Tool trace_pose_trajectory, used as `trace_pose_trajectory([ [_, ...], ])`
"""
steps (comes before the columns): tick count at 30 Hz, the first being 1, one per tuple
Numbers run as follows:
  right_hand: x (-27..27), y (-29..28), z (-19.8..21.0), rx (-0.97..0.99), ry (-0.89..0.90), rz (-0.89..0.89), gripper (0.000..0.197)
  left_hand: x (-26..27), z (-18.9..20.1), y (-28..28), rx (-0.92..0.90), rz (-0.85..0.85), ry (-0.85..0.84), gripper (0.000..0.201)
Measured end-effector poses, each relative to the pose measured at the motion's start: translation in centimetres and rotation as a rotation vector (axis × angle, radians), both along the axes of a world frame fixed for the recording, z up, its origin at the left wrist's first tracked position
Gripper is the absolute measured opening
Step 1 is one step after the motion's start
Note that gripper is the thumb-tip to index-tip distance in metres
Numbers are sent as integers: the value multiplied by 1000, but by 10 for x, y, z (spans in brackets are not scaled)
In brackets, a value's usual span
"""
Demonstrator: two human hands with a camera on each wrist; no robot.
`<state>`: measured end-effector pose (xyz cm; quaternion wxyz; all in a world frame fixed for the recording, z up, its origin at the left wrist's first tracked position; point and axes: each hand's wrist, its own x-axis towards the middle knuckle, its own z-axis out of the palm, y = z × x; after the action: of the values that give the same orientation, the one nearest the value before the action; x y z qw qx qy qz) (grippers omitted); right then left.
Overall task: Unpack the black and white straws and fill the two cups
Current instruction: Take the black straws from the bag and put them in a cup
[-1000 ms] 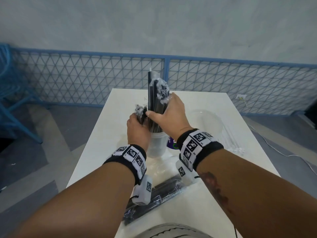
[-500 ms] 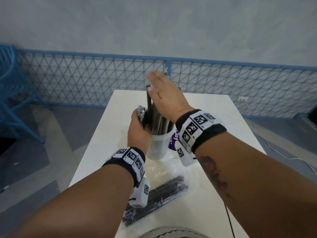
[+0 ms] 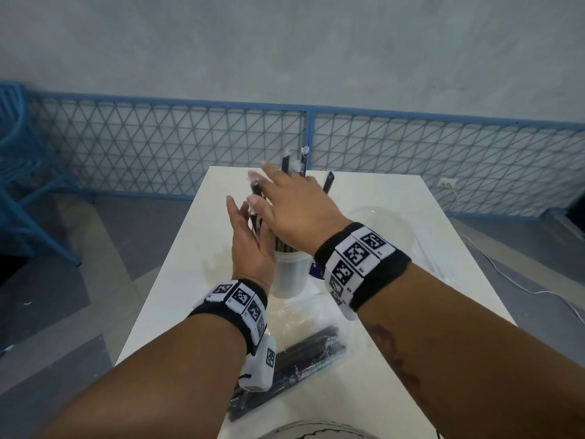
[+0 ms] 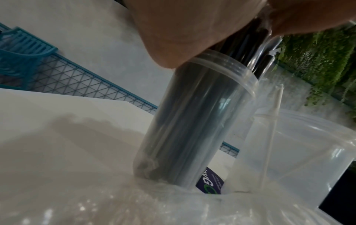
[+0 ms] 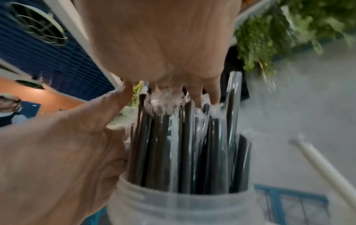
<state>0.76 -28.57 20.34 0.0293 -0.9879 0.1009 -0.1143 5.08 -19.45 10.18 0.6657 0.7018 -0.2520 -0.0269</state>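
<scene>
A translucent cup [image 3: 289,275] [image 4: 194,121] [image 5: 181,205] stands mid-table, packed with upright black straws [image 3: 327,185] [image 5: 185,144], some with clear wrap at their tips. My right hand [image 3: 272,182] [image 5: 200,94] lies flat over the straw tops, fingers spread and touching them. Beside the bundle's left side my left hand [image 3: 243,213] [image 5: 57,152] rests with straight fingers. A second clear cup [image 3: 380,226] [image 4: 292,152] stands to the right with a white straw [image 4: 269,137] [image 5: 327,167] in it. A plastic pack of black straws [image 3: 304,359] lies near me.
The white table [image 3: 177,280] is narrow, with floor dropping off on both sides. A purple label [image 3: 316,269] [image 4: 210,181] sits beside the cup. Crumpled clear wrap [image 4: 134,205] lies in front of it. A blue mesh fence [image 3: 158,147] and blue chair [image 3: 12,153] stand beyond.
My right hand has let go of the straw bundle and flattened over its tops. My left hand has uncurled from the cup's rim and now lies straight against the straws.
</scene>
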Motion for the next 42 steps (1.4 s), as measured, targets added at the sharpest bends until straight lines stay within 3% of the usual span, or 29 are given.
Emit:
trace_pose_trajectory([
  [3, -7, -4, 13, -99, -419, -35, 56, 1, -3, 3, -17, -79, -26, 127],
  [5, -6, -19, 13, -22, -637, -155, 54, 2, 1, 1, 63, -92, -40, 137],
  [6, -4, -29, 12, 77, -661, -228, 54, 2, 3, -1, 106, -75, -52, 140],
  [9, 4, -50, 2, 433, -481, -288, 57, 5, 4, -9, 159, -34, -57, 141],
  [13, 5, -35, -10, 599, -218, -21, 53, 10, 1, -13, 205, -75, 10, 143],
  [15, 2, -27, -18, 576, -185, 47, 52, 9, 3, -12, 207, -92, 16, 143],
  [19, 5, -21, -16, 540, -496, 52, 58, 12, 3, -12, 218, -78, 14, 144],
  [21, 12, -21, -11, 479, -561, 123, 61, 14, 1, -14, 227, -60, 16, 146],
  [26, 16, -20, -13, 137, -60, 101, 32, 16, -3, -13, 230, -81, -12, 144],
  [29, 15, -19, -15, 42, 46, 99, 31, 19, -6, -14, 210, -100, -30, 145],
  [31, 14, -20, -11, 26, -88, 100, 46, 19, -5, -16, 216, -88, -41, 146],
  [34, 12, -17, 2, 126, -489, 98, 68, 16, -3, -16, 199, -69, 11, 149],
  [36, 15, -17, 6, 204, -547, 101, 71, 14, -3, -15, 169, -73, 30, 148],
  [38, 21, -18, 5, 238, -421, 76, 68, 15, -4, -15, 167, -80, 35, 147],
  [42, 19, -12, -6, 49, 126, 76, 50, 18, -7, -14, 209, -87, -18, 138],
])
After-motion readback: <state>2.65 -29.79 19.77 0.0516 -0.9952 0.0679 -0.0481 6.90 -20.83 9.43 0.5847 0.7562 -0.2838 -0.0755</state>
